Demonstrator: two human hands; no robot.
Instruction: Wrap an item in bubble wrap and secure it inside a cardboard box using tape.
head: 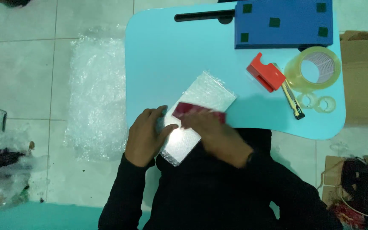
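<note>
- Head view: one light blue table [167,55] carries one bubble-wrap piece [201,100], lying at a slant on its near edge and partly overhanging toward the person
- One dark red flat item [188,110] lies on that bubble-wrap piece, its right part hidden under the right hand
- Two hands are in view, both in black sleeves; the left hand [146,135] rests palm down on the near left end of the wrap, fingers loosely curled over its edge and pressing it
- The right hand [216,135] lies palm down across the wrap and the red item, fingers pointing left and flat on them; it is blurred, so I cannot tell whether it grips anything
- On the far right of the table: one blue box [284,23] with five dark square patches, one red tape dispenser [265,72], one roll of clear tape [312,69], one utility knife [293,100], two small clear rings [318,102]
- One large sheet of bubble wrap [96,93] lies on the tiled floor, left of the table
- Cardboard [365,76] lies on the right
</note>
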